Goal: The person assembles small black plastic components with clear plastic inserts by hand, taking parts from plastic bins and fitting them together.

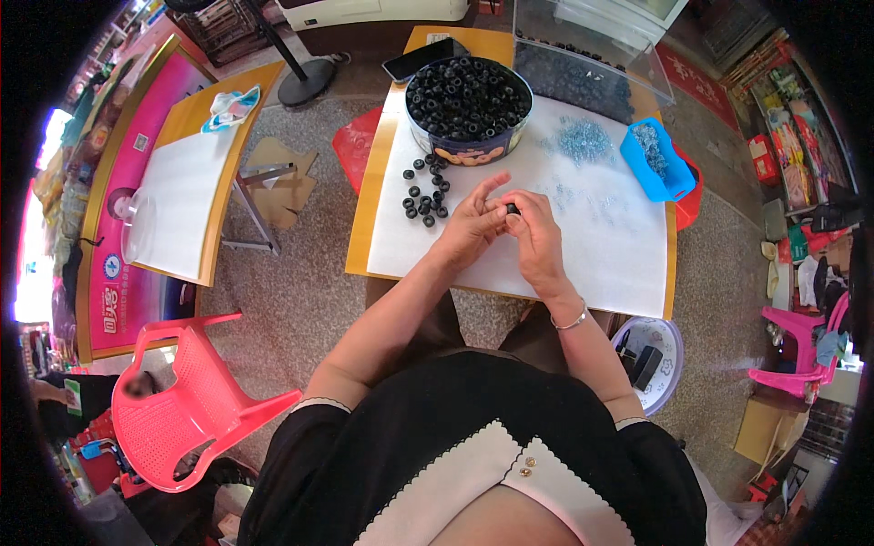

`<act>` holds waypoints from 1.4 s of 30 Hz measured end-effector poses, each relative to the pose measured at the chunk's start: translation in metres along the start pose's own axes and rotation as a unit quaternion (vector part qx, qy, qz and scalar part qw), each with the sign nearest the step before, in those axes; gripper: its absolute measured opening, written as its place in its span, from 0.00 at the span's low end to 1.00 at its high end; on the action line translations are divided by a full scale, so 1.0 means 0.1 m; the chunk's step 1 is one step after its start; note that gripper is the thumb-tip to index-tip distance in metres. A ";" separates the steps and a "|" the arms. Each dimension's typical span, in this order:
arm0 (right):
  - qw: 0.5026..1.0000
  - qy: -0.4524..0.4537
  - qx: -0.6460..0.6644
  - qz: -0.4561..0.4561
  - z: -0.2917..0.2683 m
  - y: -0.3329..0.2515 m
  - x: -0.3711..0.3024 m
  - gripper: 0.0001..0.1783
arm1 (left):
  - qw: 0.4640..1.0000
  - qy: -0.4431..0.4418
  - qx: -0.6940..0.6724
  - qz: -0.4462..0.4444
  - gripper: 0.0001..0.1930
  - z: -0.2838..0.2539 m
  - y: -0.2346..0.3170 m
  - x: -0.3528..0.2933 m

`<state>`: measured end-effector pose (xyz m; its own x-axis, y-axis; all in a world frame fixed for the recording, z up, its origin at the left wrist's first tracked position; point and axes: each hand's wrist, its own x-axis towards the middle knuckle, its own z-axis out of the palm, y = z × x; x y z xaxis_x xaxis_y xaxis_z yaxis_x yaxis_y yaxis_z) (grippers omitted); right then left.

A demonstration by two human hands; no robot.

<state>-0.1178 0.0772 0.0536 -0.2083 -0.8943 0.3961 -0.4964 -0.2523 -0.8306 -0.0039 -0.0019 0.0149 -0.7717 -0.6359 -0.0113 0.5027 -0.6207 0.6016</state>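
Note:
A small round black part (pixel 513 209) is between my two hands above the near half of the table. My right hand (pixel 537 235) pinches it with thumb and fingertips. My left hand (pixel 469 227) closes on it from the other side, its thumb at the part and one finger stretched out. Several similar black ring-shaped parts (pixel 413 192) lie loose on the white sheet left of my hands. Beyond them a round tin (pixel 473 153) is heaped with more. Tiny clear bluish pieces (pixel 584 142) form a pile at the right, with others scattered nearer my right hand.
A blue plastic basket (pixel 675 188) with clear pieces stands at the table's right edge. Behind are a transparent bin (pixel 583 77) holding dark parts and a phone (pixel 421 60). A pink chair (pixel 187 400) stands left; a white-and-lilac basin (pixel 669 364) sits below the table's right corner.

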 end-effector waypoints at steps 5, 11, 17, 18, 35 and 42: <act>0.999 -0.040 -0.001 -0.006 -0.05 -0.05 0.09 0.12 | 1.000 0.002 -0.002 -0.004 0.30 -0.08 0.02 0.01; 0.988 -0.073 0.110 0.082 -0.07 0.11 0.01 0.17 | 1.000 -0.005 0.004 -0.013 0.31 -0.03 0.01 0.00; 0.994 -0.068 0.066 0.047 -0.12 -0.07 0.04 0.14 | 1.000 0.000 0.016 -0.018 0.33 -0.03 0.01 0.01; 0.994 -0.070 0.055 0.059 -0.13 -0.08 0.06 0.13 | 1.000 -0.006 0.018 -0.020 0.33 -0.04 0.01 0.02; 0.992 0.044 0.109 0.043 0.16 -0.06 0.09 0.11 | 0.999 0.026 -0.029 -0.004 0.32 -0.14 -0.03 0.04; 0.998 0.021 0.054 0.012 0.00 -0.07 0.11 0.14 | 0.998 0.039 -0.046 0.004 0.30 -0.09 0.02 0.04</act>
<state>-0.1163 0.0688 0.0638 -0.2548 -0.8847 0.3903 -0.3979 -0.2720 -0.8762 -0.0026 -0.0100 0.0088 -0.7365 -0.6727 -0.0708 0.5456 -0.6526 0.5258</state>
